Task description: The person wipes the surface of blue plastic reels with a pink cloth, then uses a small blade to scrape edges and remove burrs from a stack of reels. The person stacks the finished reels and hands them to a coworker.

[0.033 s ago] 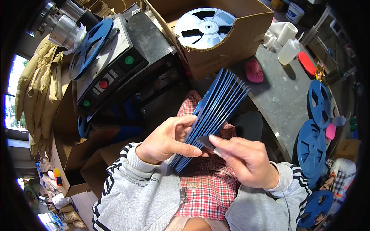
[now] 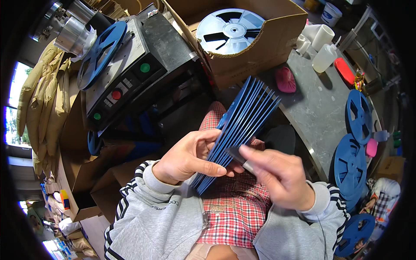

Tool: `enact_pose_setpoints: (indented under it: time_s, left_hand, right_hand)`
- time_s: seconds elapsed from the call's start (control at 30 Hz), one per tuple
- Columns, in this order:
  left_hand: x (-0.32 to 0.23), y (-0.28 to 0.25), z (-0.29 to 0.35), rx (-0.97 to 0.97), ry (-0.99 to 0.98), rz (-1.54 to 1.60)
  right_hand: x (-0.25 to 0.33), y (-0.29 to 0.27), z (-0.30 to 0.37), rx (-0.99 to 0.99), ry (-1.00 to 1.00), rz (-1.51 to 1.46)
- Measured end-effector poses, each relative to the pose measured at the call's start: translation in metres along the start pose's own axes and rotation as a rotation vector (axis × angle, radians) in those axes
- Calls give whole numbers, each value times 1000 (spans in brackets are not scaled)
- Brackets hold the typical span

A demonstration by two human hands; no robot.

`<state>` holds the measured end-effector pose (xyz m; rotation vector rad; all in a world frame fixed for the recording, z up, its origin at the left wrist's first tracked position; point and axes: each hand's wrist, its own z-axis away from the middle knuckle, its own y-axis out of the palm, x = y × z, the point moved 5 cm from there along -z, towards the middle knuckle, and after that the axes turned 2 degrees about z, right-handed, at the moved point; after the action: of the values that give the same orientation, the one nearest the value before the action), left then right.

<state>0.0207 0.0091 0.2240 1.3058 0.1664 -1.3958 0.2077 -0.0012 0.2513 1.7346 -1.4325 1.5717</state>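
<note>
My left hand (image 2: 186,158) is closed around a stack of thin blue plastic reels (image 2: 249,117), held edge-on and tilted over my lap. Their far ends fan slightly apart, and its thumb lies across the near edges. A small dark flat blade (image 2: 236,154) is pinched in my right hand (image 2: 279,175), its tip against the reel edges or just beside them. The blade's exact kind cannot be made out, and part of it is hidden by the fingers. Slight motion blur covers the right hand.
A black machine (image 2: 130,82) with buttons carries a blue reel (image 2: 102,56) at left. Ahead, a cardboard box (image 2: 251,69) holds pale reels. On the grey table (image 2: 305,104) at right stand a squeeze bottle (image 2: 324,58), a pink bundle (image 2: 285,79) and more blue reels (image 2: 350,167).
My right hand has shifted slightly away from me with the dark blade, along the edges of the reels. The left hand and the stack stay in place.
</note>
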Motion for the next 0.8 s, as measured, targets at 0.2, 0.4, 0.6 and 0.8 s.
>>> enact_pose_setpoints:
  time_s: [0.2, 0.4, 0.6, 0.8]
  left_hand:
    - [1, -1, 2, -28, 5, 39]
    - [1, -2, 2, -41, 8, 44]
    - [1, -2, 1, -45, 5, 50]
    - [2, -4, 0, -29, 20, 54]
  right_hand:
    - [-15, -11, -4, -92, 136, -90]
    - [-7, -9, -2, -93, 23, 32]
    - [-4, -9, -3, -84, 17, 55]
    - [2, -9, -4, -34, 34, 91]
